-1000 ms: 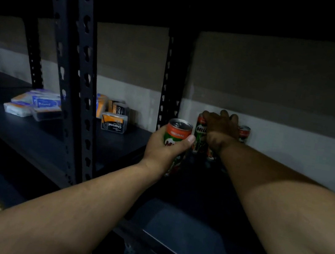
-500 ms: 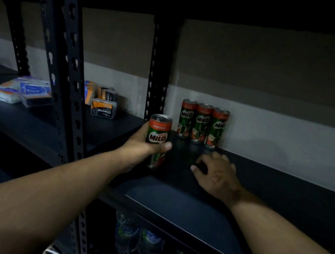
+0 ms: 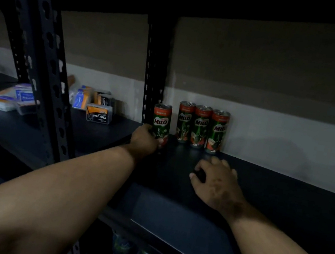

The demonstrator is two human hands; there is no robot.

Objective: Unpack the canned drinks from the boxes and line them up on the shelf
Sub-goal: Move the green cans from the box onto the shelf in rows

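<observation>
On the dark shelf [image 3: 282,203], the left hand [image 3: 143,142], fingers wrapped round the fourth Milo can [image 3: 161,123], has carried it back beside the row of three cans [image 3: 201,127], nearly placed, while the right hand [image 3: 217,182] has withdrawn, loosely curled and empty.

Four upright Milo cans [image 3: 192,125] on dark shelf [image 3: 180,217]

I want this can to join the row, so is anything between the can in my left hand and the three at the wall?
Nothing visible: only bare shelf separates the held Milo can from the three-can row.
</observation>
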